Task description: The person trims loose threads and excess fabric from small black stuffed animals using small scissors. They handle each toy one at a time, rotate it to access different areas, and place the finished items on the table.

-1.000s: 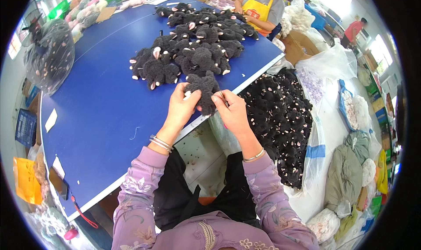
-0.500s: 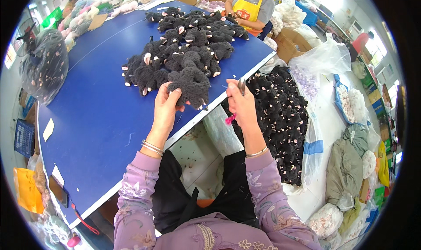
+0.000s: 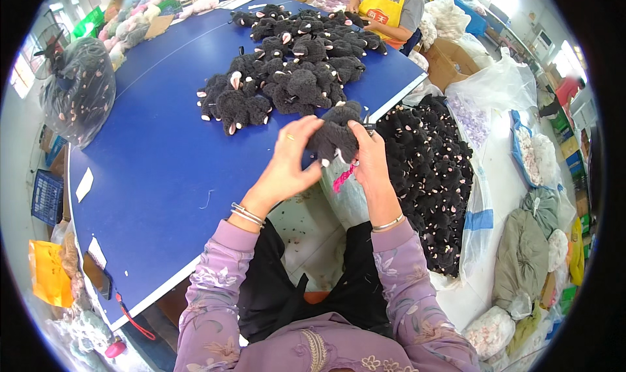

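Observation:
A small black plush toy [image 3: 335, 136] with pale pink tips is held up between my hands, just past the table's edge. My left hand [image 3: 287, 160] curls its fingers against the toy's left side, the thumb lower down. On the other side, my right hand [image 3: 370, 160] pinches the toy with its thumb. The same hand keeps metal thread snips [image 3: 368, 119] in its grip, their tips pointing up and mostly covered by the fingers. A bright pink cord [image 3: 342, 178] dangles below that hand. More black plush toys [image 3: 287, 65] lie heaped on the table beyond.
The blue table [image 3: 150, 170] has a pale edge running beside my lap. Right of it stands a big bag of black plush toys [image 3: 430, 189]. A person in a yellow apron [image 3: 381, 10] works at the far side. A phone [image 3: 96, 275] lies at the left edge.
The toy has moved right, off the table edge, and been turned. My right hand has come over to grip it alongside my left. The view has shifted slightly.

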`<state>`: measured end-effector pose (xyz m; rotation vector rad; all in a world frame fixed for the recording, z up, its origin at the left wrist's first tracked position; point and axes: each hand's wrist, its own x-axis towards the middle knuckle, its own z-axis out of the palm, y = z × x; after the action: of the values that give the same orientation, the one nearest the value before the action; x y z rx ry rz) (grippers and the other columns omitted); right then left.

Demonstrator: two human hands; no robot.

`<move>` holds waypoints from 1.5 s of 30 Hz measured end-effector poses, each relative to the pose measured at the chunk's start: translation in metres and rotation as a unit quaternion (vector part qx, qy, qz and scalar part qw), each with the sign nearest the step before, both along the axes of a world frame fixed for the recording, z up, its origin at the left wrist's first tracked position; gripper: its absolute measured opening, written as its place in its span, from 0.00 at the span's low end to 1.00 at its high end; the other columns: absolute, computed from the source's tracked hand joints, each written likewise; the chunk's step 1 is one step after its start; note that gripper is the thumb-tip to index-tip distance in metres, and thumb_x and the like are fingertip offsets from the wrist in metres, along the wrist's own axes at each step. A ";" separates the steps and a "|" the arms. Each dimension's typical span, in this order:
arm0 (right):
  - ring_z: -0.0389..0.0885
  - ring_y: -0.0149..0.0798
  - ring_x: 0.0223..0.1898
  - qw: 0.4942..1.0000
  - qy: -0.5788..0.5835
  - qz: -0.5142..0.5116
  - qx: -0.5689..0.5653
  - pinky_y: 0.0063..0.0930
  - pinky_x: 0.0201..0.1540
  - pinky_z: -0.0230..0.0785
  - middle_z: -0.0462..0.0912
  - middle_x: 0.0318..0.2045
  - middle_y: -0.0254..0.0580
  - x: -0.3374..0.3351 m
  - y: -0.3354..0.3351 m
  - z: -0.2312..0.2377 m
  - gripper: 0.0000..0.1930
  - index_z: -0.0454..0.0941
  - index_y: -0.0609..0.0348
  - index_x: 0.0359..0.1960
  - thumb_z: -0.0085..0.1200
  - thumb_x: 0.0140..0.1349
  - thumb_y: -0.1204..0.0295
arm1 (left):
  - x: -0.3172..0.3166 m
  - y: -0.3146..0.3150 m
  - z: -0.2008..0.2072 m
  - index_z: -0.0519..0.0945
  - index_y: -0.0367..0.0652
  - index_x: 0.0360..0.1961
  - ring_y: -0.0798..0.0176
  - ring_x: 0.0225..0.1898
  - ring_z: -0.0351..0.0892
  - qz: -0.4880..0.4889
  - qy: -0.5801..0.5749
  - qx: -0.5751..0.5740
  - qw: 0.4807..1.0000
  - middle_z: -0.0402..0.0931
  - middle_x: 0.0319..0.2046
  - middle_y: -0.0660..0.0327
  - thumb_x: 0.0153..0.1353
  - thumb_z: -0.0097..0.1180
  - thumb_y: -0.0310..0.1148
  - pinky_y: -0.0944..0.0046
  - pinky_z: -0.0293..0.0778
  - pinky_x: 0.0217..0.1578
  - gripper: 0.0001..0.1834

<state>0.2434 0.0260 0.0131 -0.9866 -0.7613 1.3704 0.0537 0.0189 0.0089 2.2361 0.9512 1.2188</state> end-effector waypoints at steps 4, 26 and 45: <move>0.59 0.19 0.13 0.995 0.038 0.089 0.027 0.16 0.14 0.49 0.79 0.27 0.35 -0.012 -0.004 -0.004 0.11 0.76 0.60 0.38 0.54 0.64 0.63 | 0.009 -0.008 -0.004 0.68 0.38 0.56 0.52 0.58 0.68 0.049 -0.045 -0.071 0.995 0.70 0.54 0.47 0.49 0.61 0.26 0.56 0.65 0.57 0.30; 0.71 0.20 0.30 0.980 -0.149 -0.008 0.134 0.17 0.33 0.65 0.77 0.29 0.30 -0.043 -0.015 -0.007 0.05 0.73 0.61 0.37 0.56 0.61 0.76 | -0.004 0.014 -0.007 0.76 0.39 0.49 0.69 0.38 0.80 -0.026 -0.441 -0.363 0.821 0.80 0.40 0.61 0.63 0.55 0.31 0.68 0.77 0.36 0.14; 0.67 0.24 0.19 0.873 -0.401 -0.057 0.271 0.20 0.22 0.61 0.75 0.29 0.32 -0.048 -0.021 -0.001 0.09 0.74 0.61 0.32 0.61 0.50 0.79 | -0.008 0.014 -0.011 0.77 0.38 0.46 0.73 0.32 0.77 -0.009 -0.414 -0.395 0.820 0.79 0.35 0.64 0.62 0.56 0.32 0.71 0.74 0.29 0.13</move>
<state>0.1955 0.0049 0.0120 -1.1049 -1.5770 0.5285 0.0454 0.0333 -0.0019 0.9114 0.8210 1.2693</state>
